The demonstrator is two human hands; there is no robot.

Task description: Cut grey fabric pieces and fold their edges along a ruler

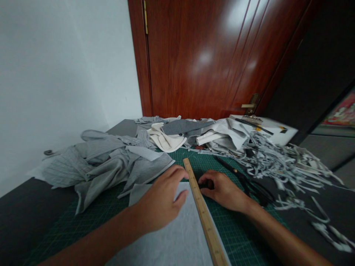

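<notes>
On the far left, a white wall (pixel 55 81) meets the dark bench (pixel 30 207), where a crumpled heap of grey fabric (pixel 111 159) spreads onto the green cutting mat (pixel 244 236). Right of that, the left hand (pixel 163 197) is above a flat grey cloth (pixel 177 240) on the mat, thumb and fingers parted and gripping nothing, fingertips at the ruler's edge — whether touching, I cannot tell. The wooden ruler (pixel 203 214) lies along the cloth's right side, running near to far, a sliver of cloth showing beyond it. Just right of it, the right hand (pixel 220 186) is partly curled; something dark (pixel 206 183) shows between thumb and fingers — too unclear to say if it is held. Further right are black scissors (pixel 240 176), then a tangle of pale fabric strips (pixel 288 162).
</notes>
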